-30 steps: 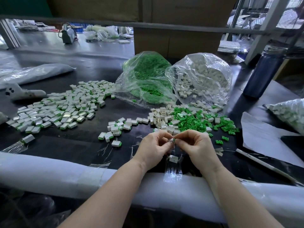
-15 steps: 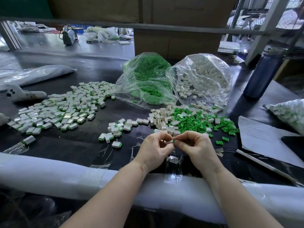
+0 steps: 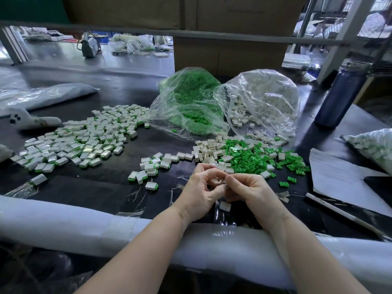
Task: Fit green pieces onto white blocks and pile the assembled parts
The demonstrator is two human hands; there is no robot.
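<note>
Head view showed the left hand (image 3: 200, 188) and right hand (image 3: 247, 188) pinching a small part together near the desk's front edge, with loose green pieces (image 3: 246, 160) just beyond, nearer the right hand.

Bare forearms (image 3: 307, 247), hands (no sleeves, gloves).

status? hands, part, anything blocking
Left hand and right hand pinch a small white plastic block between them; green piece not visible. Large pile of assembled white-and-green parts lies left. Nothing blocking.
</note>
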